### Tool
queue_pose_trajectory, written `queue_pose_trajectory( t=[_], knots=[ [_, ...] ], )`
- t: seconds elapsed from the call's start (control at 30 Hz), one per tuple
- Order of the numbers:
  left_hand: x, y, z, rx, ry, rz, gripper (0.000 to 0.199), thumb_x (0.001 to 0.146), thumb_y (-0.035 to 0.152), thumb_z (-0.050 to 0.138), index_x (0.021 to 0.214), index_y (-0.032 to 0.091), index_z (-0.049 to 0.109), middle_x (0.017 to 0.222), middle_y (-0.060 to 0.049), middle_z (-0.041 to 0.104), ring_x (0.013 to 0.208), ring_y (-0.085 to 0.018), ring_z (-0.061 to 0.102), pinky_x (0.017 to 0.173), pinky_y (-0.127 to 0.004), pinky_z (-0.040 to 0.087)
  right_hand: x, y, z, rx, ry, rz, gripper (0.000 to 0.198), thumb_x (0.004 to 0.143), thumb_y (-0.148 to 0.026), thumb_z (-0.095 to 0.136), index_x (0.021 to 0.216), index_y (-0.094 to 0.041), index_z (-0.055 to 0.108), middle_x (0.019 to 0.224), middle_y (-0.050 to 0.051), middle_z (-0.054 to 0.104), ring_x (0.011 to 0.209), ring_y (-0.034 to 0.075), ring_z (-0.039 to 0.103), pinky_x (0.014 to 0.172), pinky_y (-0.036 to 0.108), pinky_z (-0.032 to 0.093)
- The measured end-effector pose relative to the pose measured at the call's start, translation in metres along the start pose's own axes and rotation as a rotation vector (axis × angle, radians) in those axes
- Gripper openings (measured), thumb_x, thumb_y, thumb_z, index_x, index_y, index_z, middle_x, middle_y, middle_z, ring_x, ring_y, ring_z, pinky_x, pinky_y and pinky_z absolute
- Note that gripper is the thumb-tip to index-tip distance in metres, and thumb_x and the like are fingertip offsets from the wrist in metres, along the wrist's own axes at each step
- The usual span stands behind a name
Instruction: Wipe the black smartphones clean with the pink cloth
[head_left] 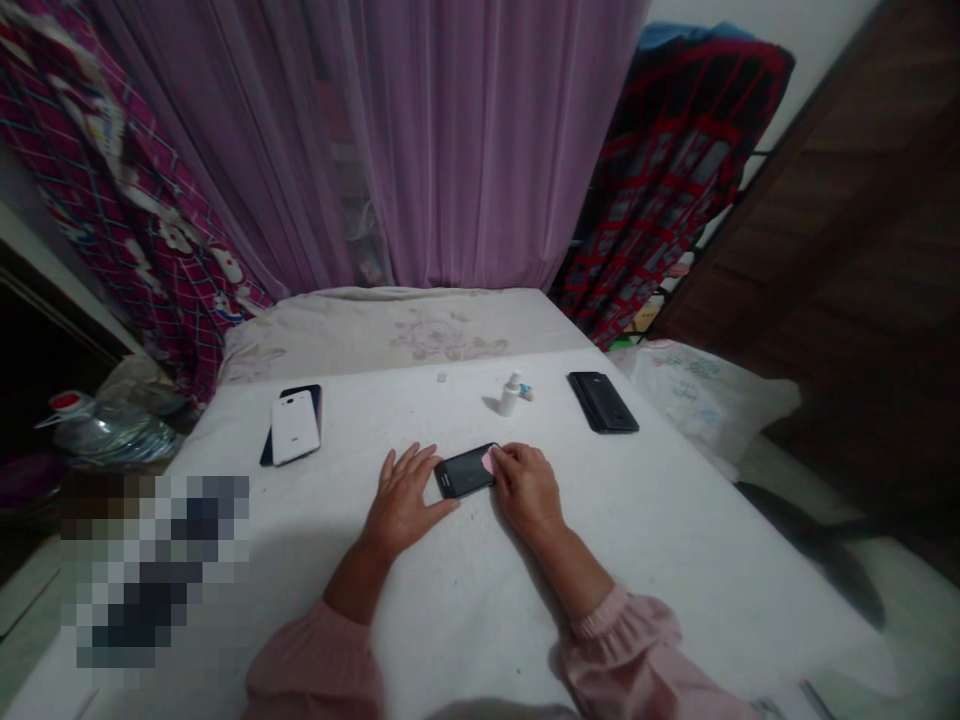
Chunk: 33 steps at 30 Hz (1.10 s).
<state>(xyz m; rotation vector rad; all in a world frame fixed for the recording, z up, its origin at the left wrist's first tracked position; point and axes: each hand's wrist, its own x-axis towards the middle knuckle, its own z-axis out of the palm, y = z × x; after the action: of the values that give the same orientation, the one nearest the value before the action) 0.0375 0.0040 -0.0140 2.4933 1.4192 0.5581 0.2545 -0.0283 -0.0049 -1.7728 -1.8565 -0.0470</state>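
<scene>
In the head view, a dark phone point(466, 473) lay on the white-covered counter point(465, 620), between the two hands. The left hand point(403, 502) was spread wide, thumb and fingers bracketing the phone's left end. The right hand point(531, 490) pinched a pink cloth point(487, 460) against the phone's right end. Beyond them stood a white bottle point(509, 397). Well to the left, a white phone point(295, 428) rested over a darker one point(316, 397); black phones point(604, 403) lay to the right.

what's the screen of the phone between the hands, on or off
Looks off: the phone screen is dark, with no lit image. The pink piece covers part of one end. Merely asleep or powered down, cannot tell.
</scene>
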Motion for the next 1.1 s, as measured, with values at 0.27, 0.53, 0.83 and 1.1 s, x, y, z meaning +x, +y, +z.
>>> queue_pose_trajectory(
  t=[0.27, 0.53, 0.83, 1.1],
  knots=[
    [0.000, 0.002, -0.001, -0.018, 0.016, -0.008, 0.053, 0.076, 0.044, 0.073, 0.123, 0.025, 0.056, 0.141, -0.008, 0.054, 0.137, -0.030, 0.039, 0.116, -0.056, 0.018, 0.005, -0.038, -0.001, -0.077, -0.106, -0.097, 0.032, 0.094, -0.031, 0.048, 0.120, -0.021, 0.062, 0.126, 0.010, 0.059, 0.119, 0.027, 0.046, 0.094, 0.041, 0.034],
    [0.000, 0.002, -0.001, -0.024, 0.026, -0.012, 0.048, 0.077, 0.035, 0.070, 0.123, 0.025, 0.056, 0.140, -0.007, 0.055, 0.136, -0.028, 0.041, 0.116, -0.055, 0.019, -0.014, -0.043, 0.005, -0.101, -0.182, -0.195, 0.045, 0.093, -0.045, 0.050, 0.137, -0.037, 0.049, 0.151, 0.009, 0.037, 0.141, 0.033, 0.025, 0.109, 0.053, 0.019],
    [0.000, 0.000, 0.001, -0.029, 0.033, 0.005, 0.052, 0.076, 0.047, 0.072, 0.120, 0.026, 0.057, 0.140, -0.008, 0.055, 0.137, -0.029, 0.039, 0.117, -0.055, 0.017, -0.011, -0.020, -0.002, -0.220, -0.108, 0.001, 0.042, 0.095, -0.041, 0.048, 0.135, -0.028, 0.053, 0.148, 0.014, 0.041, 0.139, 0.035, 0.029, 0.107, 0.058, 0.023],
    [0.001, 0.002, -0.002, -0.026, 0.009, -0.022, 0.051, 0.076, 0.034, 0.070, 0.124, 0.026, 0.056, 0.140, -0.007, 0.055, 0.137, -0.028, 0.040, 0.117, -0.055, 0.018, -0.003, -0.052, 0.008, -0.073, -0.167, -0.134, 0.041, 0.093, -0.042, 0.053, 0.133, -0.034, 0.055, 0.149, 0.013, 0.041, 0.140, 0.034, 0.028, 0.107, 0.058, 0.023]
  ],
)
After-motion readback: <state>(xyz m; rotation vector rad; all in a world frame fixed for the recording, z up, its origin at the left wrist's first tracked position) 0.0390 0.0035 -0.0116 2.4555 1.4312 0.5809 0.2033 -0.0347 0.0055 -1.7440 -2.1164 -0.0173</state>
